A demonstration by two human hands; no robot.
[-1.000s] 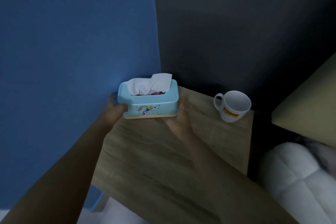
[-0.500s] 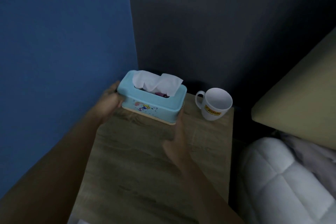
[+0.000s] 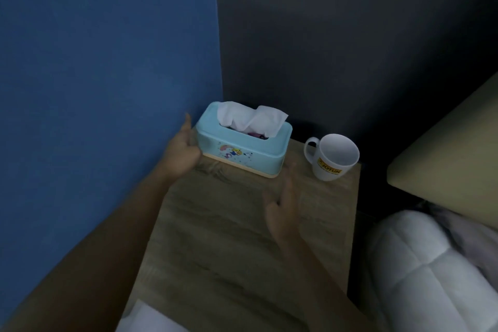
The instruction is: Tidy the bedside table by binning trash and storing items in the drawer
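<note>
your tissue box (image 3: 244,143) sits flat at the far left corner of the bedside table (image 3: 237,245), in the angle of the two walls, white tissue standing out of its top slot. your left hand (image 3: 181,152) is open, fingers spread, its palm against the box's left end; it presses there without gripping. your right hand (image 3: 283,213) is open too and holds nothing, hovering over the wood just in front of the box's right end, apart from it. the white mug (image 3: 332,157) stands upright just right of the box, not touching it. the step in hand looks like setting the box straight in its corner. no trash shows on the tabletop near the box, and the drawer is out of view. next, i judge, you lift the left hand clear without nudging the box, then decide about the mug.
</note>
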